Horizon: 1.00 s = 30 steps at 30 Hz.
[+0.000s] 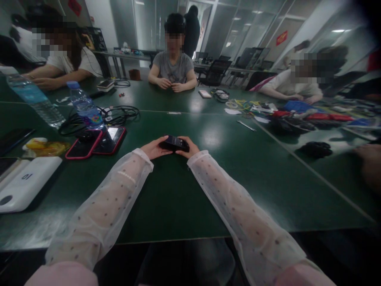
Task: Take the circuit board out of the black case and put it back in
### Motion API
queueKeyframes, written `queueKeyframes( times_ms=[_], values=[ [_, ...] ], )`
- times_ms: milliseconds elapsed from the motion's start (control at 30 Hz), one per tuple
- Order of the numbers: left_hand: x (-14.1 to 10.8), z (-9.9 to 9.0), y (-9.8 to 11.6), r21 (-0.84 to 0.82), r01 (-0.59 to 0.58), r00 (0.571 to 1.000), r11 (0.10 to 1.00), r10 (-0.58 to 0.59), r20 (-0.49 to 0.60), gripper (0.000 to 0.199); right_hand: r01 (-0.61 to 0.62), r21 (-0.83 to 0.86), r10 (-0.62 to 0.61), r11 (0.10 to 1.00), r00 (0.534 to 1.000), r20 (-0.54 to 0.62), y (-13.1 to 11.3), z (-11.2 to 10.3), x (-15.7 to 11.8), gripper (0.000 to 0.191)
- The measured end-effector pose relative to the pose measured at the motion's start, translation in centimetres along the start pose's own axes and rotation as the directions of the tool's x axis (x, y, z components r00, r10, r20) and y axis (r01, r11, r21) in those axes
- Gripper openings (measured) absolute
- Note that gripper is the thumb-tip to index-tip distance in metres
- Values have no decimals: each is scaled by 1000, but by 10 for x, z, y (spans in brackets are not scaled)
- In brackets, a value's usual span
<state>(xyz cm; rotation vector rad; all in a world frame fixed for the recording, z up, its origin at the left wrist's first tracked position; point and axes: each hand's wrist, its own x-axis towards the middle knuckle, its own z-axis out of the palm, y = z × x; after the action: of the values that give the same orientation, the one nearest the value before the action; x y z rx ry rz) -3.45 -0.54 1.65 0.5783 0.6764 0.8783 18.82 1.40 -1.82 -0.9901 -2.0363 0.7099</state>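
Dark dots speckle white sleeves (pixel 104 208), while a device (pixel 174 143) gleams black, the tabletop (pixel 172 190) deep green, a phone (pixel 83 146) pink-rimmed.

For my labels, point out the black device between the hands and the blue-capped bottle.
Black device (pixel 175 144), head view: middle of its body.
Blue-capped bottle (pixel 83 104), head view: middle of its side.

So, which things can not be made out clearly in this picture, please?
All in the head view:
Black device: the pale marks on it are too small to read.
Left hand and right hand: some fingertips are hidden by the device.
Heap of cables and tools: blur merges its pieces.
Skin-toned shape: blurred and cut off by the right edge.
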Motion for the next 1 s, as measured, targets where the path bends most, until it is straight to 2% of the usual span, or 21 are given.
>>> queueKeyframes(
  times_ms=[533, 800, 1000],
  values=[
    [2, -1, 1, -7, 17, 1000, 1000, -17, -1, 52, -24, -56, 24, 998, 1000, 7, -5, -2, -1, 65],
    [4, -3, 1, 16, 17, 999, 1000, -18, 28, 54, 3, -39, -3, 999, 1000, 3, -1, 0, 0, 65],
    [6, -4, 2, 12, 56, 998, 998, -56, -7, 56, 24, -81, -26, 996, 999, -29, 3, 2, 2, 67]
  ],
)
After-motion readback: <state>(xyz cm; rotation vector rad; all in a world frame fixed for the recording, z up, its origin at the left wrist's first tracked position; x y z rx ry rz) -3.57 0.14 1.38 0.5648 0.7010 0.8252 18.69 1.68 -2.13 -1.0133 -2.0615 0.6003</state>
